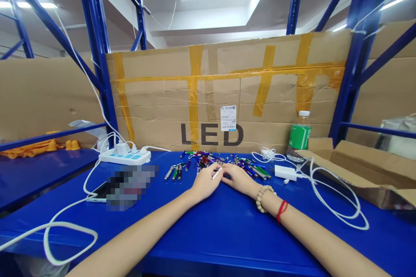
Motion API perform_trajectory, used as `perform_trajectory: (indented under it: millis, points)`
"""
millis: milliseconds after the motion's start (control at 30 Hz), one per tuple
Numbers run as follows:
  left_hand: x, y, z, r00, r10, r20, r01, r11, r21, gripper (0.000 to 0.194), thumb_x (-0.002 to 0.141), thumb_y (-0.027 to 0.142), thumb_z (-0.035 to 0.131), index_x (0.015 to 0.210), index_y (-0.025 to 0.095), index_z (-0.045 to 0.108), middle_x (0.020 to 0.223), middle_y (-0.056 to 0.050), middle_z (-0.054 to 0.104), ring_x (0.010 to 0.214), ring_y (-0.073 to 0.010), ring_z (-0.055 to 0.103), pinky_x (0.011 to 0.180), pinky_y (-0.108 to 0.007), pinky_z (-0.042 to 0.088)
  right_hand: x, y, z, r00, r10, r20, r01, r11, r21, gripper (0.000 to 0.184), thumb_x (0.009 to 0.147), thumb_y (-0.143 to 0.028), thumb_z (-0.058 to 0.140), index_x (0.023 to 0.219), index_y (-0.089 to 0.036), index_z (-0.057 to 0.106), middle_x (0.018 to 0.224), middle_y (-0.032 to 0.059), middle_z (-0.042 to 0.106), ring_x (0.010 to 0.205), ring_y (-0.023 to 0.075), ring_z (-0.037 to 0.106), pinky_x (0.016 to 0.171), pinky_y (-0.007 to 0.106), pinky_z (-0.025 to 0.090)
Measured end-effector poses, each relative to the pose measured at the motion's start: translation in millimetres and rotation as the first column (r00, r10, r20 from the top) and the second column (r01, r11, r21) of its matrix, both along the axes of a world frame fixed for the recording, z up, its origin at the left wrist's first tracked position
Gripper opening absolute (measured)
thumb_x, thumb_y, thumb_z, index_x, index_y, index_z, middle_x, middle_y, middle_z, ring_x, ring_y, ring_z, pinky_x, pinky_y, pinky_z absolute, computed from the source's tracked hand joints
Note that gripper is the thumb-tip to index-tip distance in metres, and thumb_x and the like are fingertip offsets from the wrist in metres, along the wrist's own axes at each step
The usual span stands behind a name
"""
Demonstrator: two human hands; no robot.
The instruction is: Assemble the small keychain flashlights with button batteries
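My left hand (206,181) is closed round a small silver metal tube (216,173), which shows between its thumb and fingers. My right hand (239,177), with a bead bracelet and a red string at the wrist, meets it fingertip to fingertip. Its fingers are bent together, and what they pinch is hidden. Just beyond both hands lies a heap of small coloured metal tubes (256,169), like keychain flashlights, in blue, red, green, purple and silver. Left of the heap, several tubes (174,173) lie side by side in a short row.
On the blue table (208,233), a white power strip (125,156) and a partly blurred phone (100,192) are at left. White cables, an adapter (285,172), a green-labelled bottle (299,136) and an open cardboard box (367,177) stand at right. Taped cardboard (156,108) closes the back.
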State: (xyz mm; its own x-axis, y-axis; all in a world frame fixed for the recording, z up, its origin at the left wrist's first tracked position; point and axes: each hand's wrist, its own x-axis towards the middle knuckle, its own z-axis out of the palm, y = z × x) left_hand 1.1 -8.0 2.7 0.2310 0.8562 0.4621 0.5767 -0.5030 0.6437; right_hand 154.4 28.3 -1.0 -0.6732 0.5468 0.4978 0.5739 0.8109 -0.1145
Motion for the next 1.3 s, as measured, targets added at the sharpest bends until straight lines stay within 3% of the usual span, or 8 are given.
perform_trajectory:
  millis: [200,500,700,900,1100,1300]
  points:
    - [1,-8,4.1,0.990,0.030,-0.135,-0.026,0.999,0.028,0.021,0.085,0.032,0.038,0.089,0.024,0.056,0.084,0.001,0.067,0.077,-0.0163,0.060,0.070,-0.024,0.041,-2,-7,1.6,1.000,-0.015,-0.012,0.015,1.000,0.023,0.016,0.083,-0.022,0.050,0.091,-0.017,0.063,0.092,0.0070,0.063,0.087,0.0180,0.057,0.079,0.029,0.045]
    - [2,-7,4.7,0.979,0.058,-0.195,-0.051,0.998,0.040,0.023,0.088,0.031,0.032,0.089,0.023,0.053,0.081,0.000,0.067,0.073,-0.0169,0.062,0.064,-0.024,0.041,-6,-6,-3.1,0.996,-0.013,-0.088,0.006,0.997,-0.079,0.014,0.079,-0.023,0.053,0.089,-0.018,0.063,0.094,0.0064,0.063,0.091,0.0188,0.057,0.080,0.029,0.044]
    - [2,-6,3.7,0.978,0.097,-0.186,-0.092,0.995,0.034,0.021,0.087,0.032,0.034,0.089,0.025,0.053,0.082,0.000,0.068,0.076,-0.0190,0.062,0.065,-0.026,0.040,-7,-8,-1.5,0.980,-0.056,-0.189,0.024,0.986,-0.166,0.012,0.069,-0.022,0.061,0.080,-0.018,0.061,0.084,0.0049,0.064,0.078,0.0187,0.056,0.071,0.029,0.044]
    - [-1,-3,2.6,0.975,0.149,-0.165,-0.145,0.989,0.031,0.025,0.089,0.031,0.029,0.095,0.024,0.052,0.081,-0.002,0.067,0.076,-0.0204,0.062,0.063,-0.026,0.039,-7,0,-5.4,0.938,-0.093,-0.333,-0.008,0.957,-0.289,0.008,0.066,-0.018,0.060,0.062,-0.016,0.054,0.059,0.0002,0.059,0.055,0.0131,0.053,0.055,0.025,0.042]
    - [-3,1,2.3,0.981,0.131,-0.141,-0.129,0.991,0.022,0.024,0.088,0.033,0.033,0.101,0.027,0.053,0.069,0.001,0.062,0.070,-0.0190,0.060,0.061,-0.025,0.038,-2,12,-10.3,0.852,-0.158,-0.499,-0.065,0.914,-0.400,0.019,0.063,-0.030,0.066,0.060,-0.015,0.056,0.057,0.0011,0.060,0.053,0.0135,0.055,0.054,0.026,0.045]
    - [-4,7,-0.4,0.991,0.103,-0.089,-0.102,0.995,0.016,0.024,0.087,0.031,0.037,0.106,0.026,0.051,0.064,0.003,0.058,0.066,-0.0175,0.058,0.062,-0.025,0.040,3,19,-6.0,0.712,-0.217,-0.668,-0.157,0.878,-0.452,0.037,0.068,-0.047,0.060,0.080,-0.012,0.065,0.081,0.0081,0.069,0.071,0.0162,0.062,0.070,0.031,0.049]
